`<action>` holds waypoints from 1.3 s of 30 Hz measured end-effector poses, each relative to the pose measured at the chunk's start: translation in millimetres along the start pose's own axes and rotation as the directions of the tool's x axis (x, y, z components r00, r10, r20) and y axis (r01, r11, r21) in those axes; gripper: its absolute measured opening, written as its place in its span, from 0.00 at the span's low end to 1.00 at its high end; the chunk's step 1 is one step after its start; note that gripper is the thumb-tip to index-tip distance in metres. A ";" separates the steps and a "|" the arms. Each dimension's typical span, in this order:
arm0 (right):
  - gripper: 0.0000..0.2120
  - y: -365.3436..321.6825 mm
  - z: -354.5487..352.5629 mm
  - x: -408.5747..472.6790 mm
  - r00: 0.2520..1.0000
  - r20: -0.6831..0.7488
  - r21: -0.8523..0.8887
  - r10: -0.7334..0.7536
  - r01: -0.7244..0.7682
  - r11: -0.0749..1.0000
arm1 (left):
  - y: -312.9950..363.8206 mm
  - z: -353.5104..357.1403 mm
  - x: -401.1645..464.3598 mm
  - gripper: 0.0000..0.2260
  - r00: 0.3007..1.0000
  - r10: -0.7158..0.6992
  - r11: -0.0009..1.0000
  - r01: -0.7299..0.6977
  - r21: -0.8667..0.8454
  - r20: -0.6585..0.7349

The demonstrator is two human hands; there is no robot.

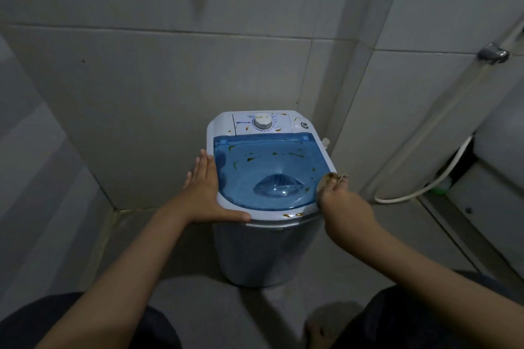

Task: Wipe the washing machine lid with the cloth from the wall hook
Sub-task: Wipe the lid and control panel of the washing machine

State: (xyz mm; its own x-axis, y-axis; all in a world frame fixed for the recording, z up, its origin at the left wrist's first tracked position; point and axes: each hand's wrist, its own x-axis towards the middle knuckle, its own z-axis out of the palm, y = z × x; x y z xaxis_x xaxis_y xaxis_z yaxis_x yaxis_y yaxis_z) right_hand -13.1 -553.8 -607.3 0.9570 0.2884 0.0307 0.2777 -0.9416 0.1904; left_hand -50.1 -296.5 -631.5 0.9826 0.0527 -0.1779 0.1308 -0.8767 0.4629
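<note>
Our forearms are bare to the elbow, with no sleeves, watch or rings showing on our left hand [204,192] or right hand [344,201]. Dark trousers [402,320] cover both knees nearest us.

Lid [269,167] translucent blue, orange-brown spatter; washing machine [263,249] white; dial [262,122] white; wall tiles [141,93] grey.
</note>
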 end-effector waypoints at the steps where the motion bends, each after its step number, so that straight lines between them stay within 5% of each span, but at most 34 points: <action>1: 0.26 -6.7 4.3 -4.2 0.999 -0.039 -0.043 0.012 -0.013 0.999 | -0.3 0.4 0.2 0.73 1.000 0.000 1.000 0.000 0.000 -0.002; 4: 0.23 -27.7 7.4 -14.1 0.998 0.013 -0.130 0.067 -0.065 0.989 | -1.0 1.2 0.6 0.73 1.000 0.001 1.000 -0.001 -0.001 -0.005; 8: 0.20 -54.2 14.3 -22.6 0.999 0.040 0.047 0.033 -0.035 0.998 | -0.1 1.3 0.6 0.73 1.000 -0.004 1.000 0.004 -0.005 -0.010; 17: 0.22 -80.8 -40.5 -44.7 0.936 0.163 0.156 -0.312 0.287 0.945 | 2.0 0.6 -2.5 0.74 1.000 -0.005 1.000 0.005 -0.020 -0.021; 20: 0.10 -67.9 -48.9 -39.0 0.901 0.073 0.433 -0.428 0.358 0.827 | 3.0 -0.3 -2.9 0.74 1.000 -0.004 1.000 0.004 -0.028 -0.016; 25: 0.07 -37.8 -67.8 -6.6 0.932 0.084 0.666 -0.353 0.211 0.715 | 1.1 0.1 -3.1 0.73 1.000 0.013 1.000 -0.013 -0.021 -0.013; 31: 0.07 -5.5 -74.0 68.2 0.963 -0.200 0.563 -0.180 0.263 0.783 | -1.6 -0.2 -0.9 0.73 1.000 0.016 0.999 -0.016 -0.033 -0.015; 39: 0.17 -2.8 -64.5 169.1 0.955 -0.227 0.393 -0.192 0.271 0.879 | -3.8 2.0 1.0 0.72 1.000 0.011 0.999 -0.011 -0.031 -0.018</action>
State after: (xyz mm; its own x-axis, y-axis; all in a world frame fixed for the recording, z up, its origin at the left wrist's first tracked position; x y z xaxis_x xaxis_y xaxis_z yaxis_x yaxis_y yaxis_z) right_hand 142.6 -491.2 -539.4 0.8411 0.4960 0.2158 0.5360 -0.8178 -0.2095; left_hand -49.9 -294.0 -635.1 0.9862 0.0518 -0.1572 0.1236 -0.8620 0.4916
